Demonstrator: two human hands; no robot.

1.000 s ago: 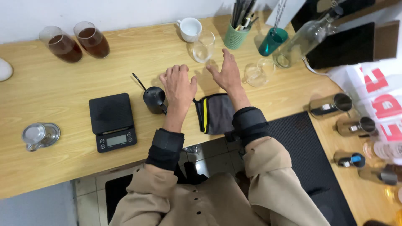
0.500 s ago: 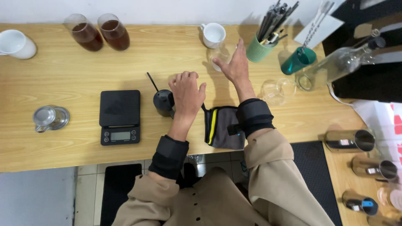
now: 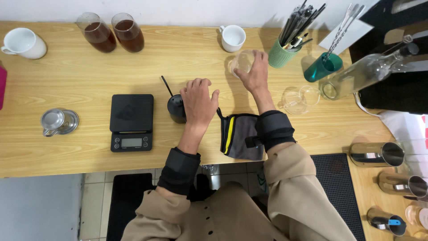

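Observation:
My right hand (image 3: 254,76) is closed around a small clear glass (image 3: 240,62) on the wooden counter (image 3: 89,76), just below a white cup (image 3: 233,37). Flat on the counter lies my left hand (image 3: 197,101), fingers apart, touching the side of a small black cup (image 3: 176,108) with a thin black stick in it. A folded grey cloth with a yellow stripe (image 3: 238,136) sits under my right forearm at the counter's front edge. A black digital scale (image 3: 131,121) stands left of the black cup.
Two glasses of dark liquid (image 3: 113,32) and a white cup (image 3: 23,43) stand at the back left; a small metal filter (image 3: 58,121) lies left of the scale. Tool holders (image 3: 284,54), a clear bottle (image 3: 365,73), a glass server (image 3: 299,98) and metal pitchers (image 3: 376,154) crowd the right.
My right hand reached forward and closed on the clear glass. My left hand stayed by the black cup.

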